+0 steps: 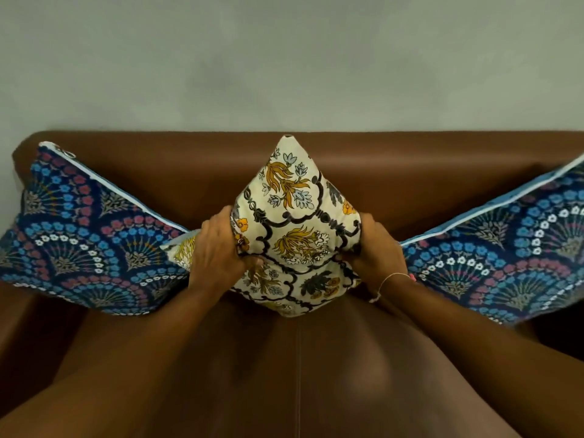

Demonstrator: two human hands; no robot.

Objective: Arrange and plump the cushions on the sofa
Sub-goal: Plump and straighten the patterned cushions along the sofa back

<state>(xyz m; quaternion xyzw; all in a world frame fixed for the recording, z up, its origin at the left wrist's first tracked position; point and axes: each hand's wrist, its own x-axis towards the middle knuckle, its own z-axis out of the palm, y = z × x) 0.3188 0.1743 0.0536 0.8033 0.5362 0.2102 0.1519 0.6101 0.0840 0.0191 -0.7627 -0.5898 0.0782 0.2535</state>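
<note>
Both hands were clamped on the cream floral cushion [294,222] at the middle of the brown leather sofa [410,172] — the left hand [218,248] pressed into its left side, the right hand [377,248] into its right, fingers curled and squeezing the fabric inward. The cushion stood on one corner on the seat, its top point reaching the backrest. A dark blue patterned cushion [85,241] leaned at the left end and another blue cushion [505,251] at the right — each just beside a hand.
</note>
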